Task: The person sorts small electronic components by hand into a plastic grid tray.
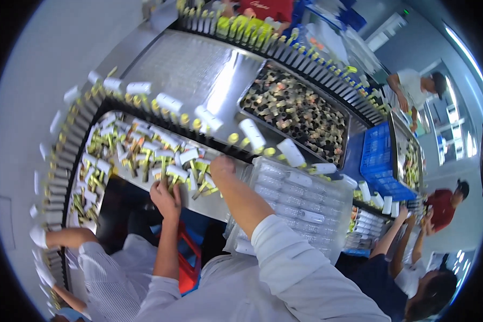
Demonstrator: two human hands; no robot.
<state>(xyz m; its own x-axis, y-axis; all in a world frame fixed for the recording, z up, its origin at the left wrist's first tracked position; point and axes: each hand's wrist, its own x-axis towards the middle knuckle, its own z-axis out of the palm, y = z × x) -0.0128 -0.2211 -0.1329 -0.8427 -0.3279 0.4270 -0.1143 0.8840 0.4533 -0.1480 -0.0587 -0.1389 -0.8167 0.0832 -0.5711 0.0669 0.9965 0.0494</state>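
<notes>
Low over the near metal worktop, my left hand (166, 199) has its fingers bent around a slim yellow-green piece with a dark end (164, 173). My right hand (222, 166) reaches out beside the black slatted conveyor, its fingers curled; whatever they hold is hidden. Around both hands lie many loose yellow-green pieces (96, 140), mixed with white cylinders (189, 156). Under my right forearm, to the right, rests a stack of clear plastic trays (268, 188) with rows of molded hollows. A few white cylinders lie in the top one.
The black conveyor (129, 104) curves round the worktop, carrying yellow-topped pieces, some with white cylinders. Beyond it stands a metal tray of small black parts (300, 112). A blue crate (378, 158) is at right. Another person's arm (70, 238) works at left; other people are at right and far side.
</notes>
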